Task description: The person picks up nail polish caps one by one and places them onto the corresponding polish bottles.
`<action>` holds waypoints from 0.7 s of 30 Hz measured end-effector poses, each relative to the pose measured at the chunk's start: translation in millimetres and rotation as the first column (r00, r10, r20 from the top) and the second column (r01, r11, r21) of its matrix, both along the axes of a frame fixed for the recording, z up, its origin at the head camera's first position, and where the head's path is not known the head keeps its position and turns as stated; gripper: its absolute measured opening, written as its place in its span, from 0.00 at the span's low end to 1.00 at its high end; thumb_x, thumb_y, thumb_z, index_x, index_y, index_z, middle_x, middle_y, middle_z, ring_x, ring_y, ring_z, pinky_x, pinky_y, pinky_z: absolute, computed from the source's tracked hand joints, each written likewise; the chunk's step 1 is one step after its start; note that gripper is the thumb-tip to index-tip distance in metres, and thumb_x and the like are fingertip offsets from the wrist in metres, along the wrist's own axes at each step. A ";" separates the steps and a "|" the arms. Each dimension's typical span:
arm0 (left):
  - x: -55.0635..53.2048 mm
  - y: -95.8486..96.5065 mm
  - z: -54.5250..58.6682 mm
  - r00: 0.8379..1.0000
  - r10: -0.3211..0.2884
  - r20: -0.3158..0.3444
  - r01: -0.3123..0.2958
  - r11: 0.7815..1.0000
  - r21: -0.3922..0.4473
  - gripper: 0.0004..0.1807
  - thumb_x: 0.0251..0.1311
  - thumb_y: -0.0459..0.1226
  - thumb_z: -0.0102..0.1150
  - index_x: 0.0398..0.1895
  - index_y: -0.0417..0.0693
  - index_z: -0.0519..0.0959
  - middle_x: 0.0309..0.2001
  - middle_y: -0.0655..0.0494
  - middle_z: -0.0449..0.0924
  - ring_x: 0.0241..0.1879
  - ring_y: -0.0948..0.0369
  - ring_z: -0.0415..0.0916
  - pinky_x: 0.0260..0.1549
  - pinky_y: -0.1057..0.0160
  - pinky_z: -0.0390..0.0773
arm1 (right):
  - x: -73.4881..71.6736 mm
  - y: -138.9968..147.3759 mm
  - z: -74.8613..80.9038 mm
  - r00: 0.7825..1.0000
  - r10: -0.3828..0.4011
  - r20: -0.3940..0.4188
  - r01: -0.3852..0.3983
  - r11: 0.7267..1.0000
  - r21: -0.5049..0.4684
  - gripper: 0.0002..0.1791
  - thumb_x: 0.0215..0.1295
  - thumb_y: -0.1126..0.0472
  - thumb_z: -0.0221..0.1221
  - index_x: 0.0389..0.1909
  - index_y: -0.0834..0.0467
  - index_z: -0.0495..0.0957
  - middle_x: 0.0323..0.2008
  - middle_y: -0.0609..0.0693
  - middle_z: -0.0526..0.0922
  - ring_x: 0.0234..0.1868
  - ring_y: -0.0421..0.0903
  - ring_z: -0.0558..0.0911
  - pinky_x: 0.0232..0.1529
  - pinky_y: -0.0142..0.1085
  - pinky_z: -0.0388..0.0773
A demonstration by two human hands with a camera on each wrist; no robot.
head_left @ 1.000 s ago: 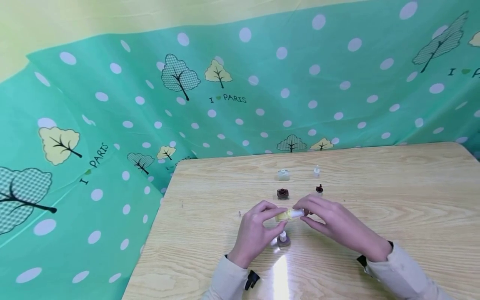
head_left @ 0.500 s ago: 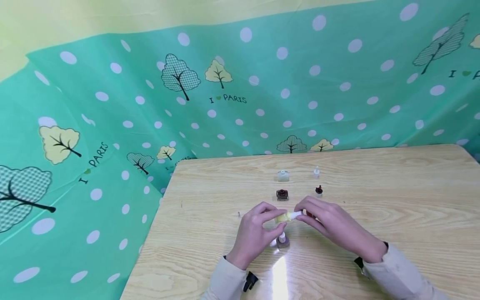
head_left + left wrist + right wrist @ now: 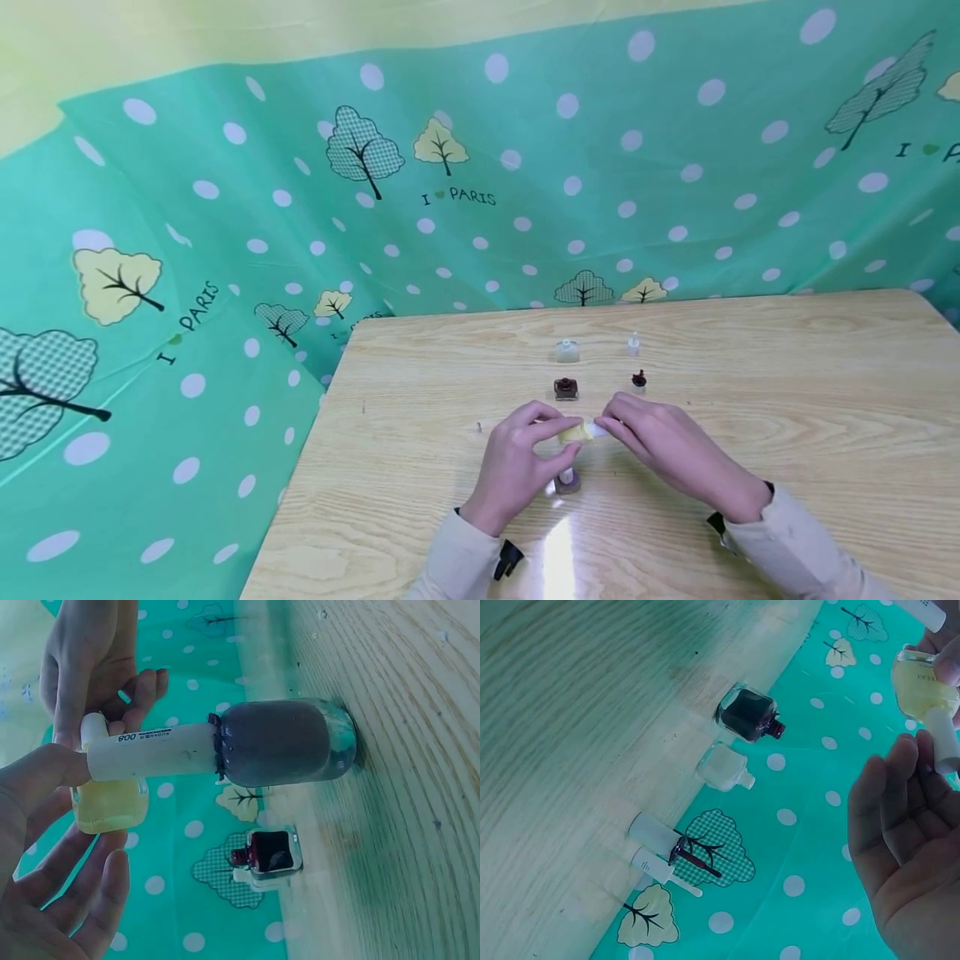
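Note:
In front of me my left hand (image 3: pixel 517 467) holds a small nail polish bottle (image 3: pixel 111 804) of yellow polish between thumb and fingers, tilted on its side above the table. Its white cap (image 3: pixel 943 739) points right and sits at the neck. My right hand (image 3: pixel 667 446) pinches that cap with thumb and fingertips, as the head and right wrist views show. Just below, partly behind my left hand in the head view, a greyish-purple nail polish bottle (image 3: pixel 277 742) stands upright on the table with its long white cap (image 3: pixel 165 752) on.
Farther back stand an uncapped dark red polish bottle (image 3: pixel 566 389) and an uncapped whitish one (image 3: pixel 567 351). Right of them, a dark-brushed cap (image 3: pixel 638 381) and a white-brushed cap (image 3: pixel 633 343) stand brush up on the wooden table (image 3: pixel 420 375). A patterned green cloth (image 3: pixel 465 250) hangs behind.
My right thumb and fingers have changed their grip on the cap, now drawn closer together round it. The yellow bottle has shifted slightly right with my left hand.

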State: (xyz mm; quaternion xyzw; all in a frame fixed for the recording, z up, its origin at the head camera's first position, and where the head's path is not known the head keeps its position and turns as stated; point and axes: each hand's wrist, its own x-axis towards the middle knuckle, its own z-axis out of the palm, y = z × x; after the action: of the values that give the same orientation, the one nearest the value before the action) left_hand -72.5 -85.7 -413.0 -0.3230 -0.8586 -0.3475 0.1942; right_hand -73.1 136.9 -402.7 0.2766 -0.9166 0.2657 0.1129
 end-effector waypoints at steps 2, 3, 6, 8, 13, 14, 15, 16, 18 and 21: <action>0.0 -0.1 -0.4 1.000 0.003 0.007 -0.003 1.000 -0.002 0.15 0.53 0.39 0.73 0.45 0.53 0.87 0.39 0.61 0.83 0.38 0.67 0.80 0.37 0.80 0.76 | 0.0 0.5 0.4 1.000 0.002 0.011 -0.002 1.000 -0.009 0.06 0.74 0.56 0.56 0.35 0.46 0.78 0.30 0.33 0.74 0.26 0.27 0.69 0.27 0.26 0.73; -0.1 -0.2 -0.6 1.000 0.004 0.011 -0.004 1.000 -0.003 0.14 0.53 0.39 0.73 0.45 0.53 0.87 0.39 0.61 0.84 0.38 0.67 0.81 0.38 0.80 0.76 | 0.0 0.9 0.8 1.000 0.006 0.022 -0.006 1.000 -0.016 0.04 0.74 0.55 0.56 0.37 0.47 0.78 0.31 0.33 0.75 0.27 0.27 0.70 0.28 0.26 0.74; -0.6 -0.6 -0.8 1.000 0.013 0.024 -0.013 1.000 -0.004 0.14 0.53 0.39 0.73 0.45 0.52 0.87 0.39 0.61 0.84 0.37 0.67 0.81 0.37 0.80 0.76 | -0.1 2.7 2.1 0.999 0.035 0.038 -0.033 0.999 -0.038 0.08 0.71 0.54 0.59 0.46 0.49 0.79 0.36 0.36 0.79 0.30 0.27 0.74 0.29 0.28 0.77; -1.2 -0.8 -1.0 0.999 0.020 0.031 -0.020 1.000 0.000 0.14 0.53 0.39 0.73 0.45 0.52 0.87 0.39 0.61 0.84 0.36 0.67 0.80 0.37 0.80 0.77 | -0.8 4.0 2.4 0.997 0.070 0.020 -0.069 0.996 -0.054 0.14 0.66 0.55 0.64 0.51 0.50 0.78 0.40 0.37 0.81 0.32 0.27 0.75 0.30 0.28 0.79; -1.8 -1.5 -1.4 0.999 0.028 0.045 -0.029 0.999 0.015 0.14 0.52 0.38 0.74 0.44 0.52 0.87 0.39 0.60 0.84 0.36 0.67 0.80 0.37 0.80 0.77 | -3.5 5.2 1.7 0.985 0.146 -0.088 -0.151 0.987 -0.059 0.17 0.58 0.66 0.69 0.48 0.51 0.80 0.43 0.38 0.82 0.34 0.29 0.78 0.33 0.27 0.81; -1.7 -1.8 -1.5 0.999 0.027 0.045 -0.028 0.999 0.016 0.14 0.52 0.38 0.74 0.44 0.52 0.87 0.38 0.60 0.84 0.35 0.67 0.80 0.37 0.80 0.77 | -3.9 5.2 1.6 0.983 0.150 -0.105 -0.156 0.986 -0.055 0.17 0.57 0.66 0.69 0.46 0.50 0.81 0.43 0.38 0.82 0.34 0.29 0.79 0.33 0.26 0.81; -1.8 -2.0 -1.5 0.999 0.025 0.045 -0.026 1.000 0.017 0.14 0.52 0.38 0.74 0.44 0.52 0.87 0.38 0.61 0.84 0.35 0.67 0.80 0.36 0.80 0.76 | -4.0 5.3 1.6 0.982 0.151 -0.117 -0.158 0.986 -0.054 0.16 0.57 0.67 0.69 0.45 0.50 0.81 0.42 0.38 0.82 0.35 0.30 0.79 0.34 0.26 0.82; -1.8 -2.4 -1.7 0.999 0.022 0.043 -0.023 1.000 0.016 0.14 0.52 0.38 0.74 0.43 0.52 0.87 0.38 0.61 0.83 0.35 0.67 0.80 0.36 0.80 0.76 | -4.1 5.3 1.6 0.981 0.149 -0.123 -0.156 0.986 -0.050 0.14 0.57 0.66 0.69 0.43 0.50 0.82 0.41 0.37 0.82 0.35 0.29 0.79 0.34 0.26 0.81; -1.7 -3.0 -2.1 0.999 0.020 0.037 -0.020 1.000 0.013 0.14 0.51 0.38 0.74 0.43 0.52 0.88 0.37 0.61 0.83 0.35 0.67 0.79 0.35 0.80 0.75 | -3.8 5.3 2.0 0.983 0.136 -0.126 -0.142 0.989 -0.040 0.11 0.59 0.63 0.68 0.41 0.48 0.82 0.39 0.35 0.82 0.34 0.28 0.78 0.33 0.25 0.81; -2.1 -3.2 -2.6 0.999 0.014 0.029 -0.014 1.000 0.009 0.14 0.50 0.37 0.75 0.43 0.53 0.88 0.37 0.61 0.83 0.35 0.67 0.79 0.34 0.81 0.74 | -2.7 5.4 2.6 0.988 0.108 -0.112 -0.111 0.994 -0.025 0.03 0.65 0.57 0.65 0.38 0.47 0.82 0.34 0.33 0.80 0.31 0.25 0.74 0.30 0.25 0.78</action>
State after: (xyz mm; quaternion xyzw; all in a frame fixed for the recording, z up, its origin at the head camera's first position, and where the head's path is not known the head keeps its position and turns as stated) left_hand -74.5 -88.8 -415.6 -0.3110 -0.8620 -0.3547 0.1857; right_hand -75.8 142.3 -400.1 0.3390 -0.8882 0.2699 0.1528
